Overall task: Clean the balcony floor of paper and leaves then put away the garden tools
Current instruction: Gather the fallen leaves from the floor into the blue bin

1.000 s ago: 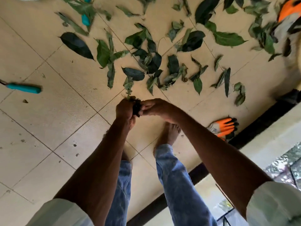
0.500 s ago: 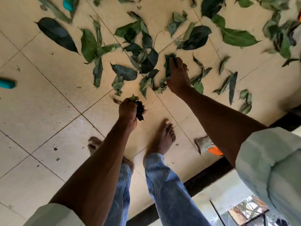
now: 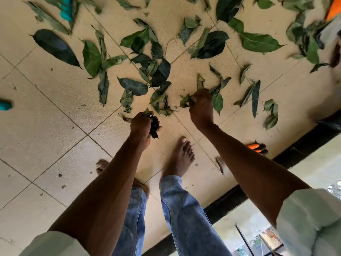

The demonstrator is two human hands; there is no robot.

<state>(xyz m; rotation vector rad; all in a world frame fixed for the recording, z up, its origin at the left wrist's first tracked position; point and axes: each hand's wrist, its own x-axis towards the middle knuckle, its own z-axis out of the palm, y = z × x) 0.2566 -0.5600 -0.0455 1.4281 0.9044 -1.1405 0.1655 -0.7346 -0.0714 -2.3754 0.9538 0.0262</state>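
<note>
The left hand (image 3: 141, 124) clenched a dark leaf wad (image 3: 154, 126); the right hand (image 3: 200, 106) gripped torn leaves (image 3: 185, 101). Scattered leaves (image 3: 162, 71) covered the tiled floor (image 3: 55, 126) ahead; an orange glove (image 3: 257, 147) lay by the floor's dark edge.

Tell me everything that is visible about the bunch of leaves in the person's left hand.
The bunch of leaves is a small, crumpled wad of very dark green, almost black leaf pieces. The left hand grips it in a closed fist, above the tiled floor. Most of it is hidden inside the fist; dark tips stick out on the thumb side and below, and one small lighter green tip shows above the knuckles. It hangs just in front of the bare feet and does not touch the leaves on the floor.
</note>
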